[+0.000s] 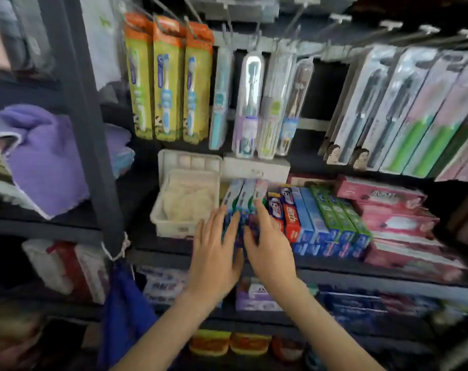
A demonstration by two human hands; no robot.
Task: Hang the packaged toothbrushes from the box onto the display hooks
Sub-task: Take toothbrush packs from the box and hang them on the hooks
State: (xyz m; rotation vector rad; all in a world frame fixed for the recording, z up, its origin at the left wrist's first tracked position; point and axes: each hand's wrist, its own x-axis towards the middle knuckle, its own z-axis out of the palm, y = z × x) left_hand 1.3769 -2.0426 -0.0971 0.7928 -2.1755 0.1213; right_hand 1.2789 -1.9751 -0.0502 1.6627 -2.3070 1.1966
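Long blue-green card packs (242, 194) held down flat
Left hand (214, 254) and right hand (271, 250) rest on them, fingers straight, beside a white plastic basket (174, 230).

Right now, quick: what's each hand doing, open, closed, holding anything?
Left hand: open, fingers flat on the toothbrush packs.
Right hand: on the same packs; grip cannot be told, blurred.

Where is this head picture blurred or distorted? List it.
Head view: wide-angle bending tilts the shelf post and fans the display hooks; corners smear, the purple cloth looks blocky; left hand and right hand are soft; mild glare on clear toothbrush packs.
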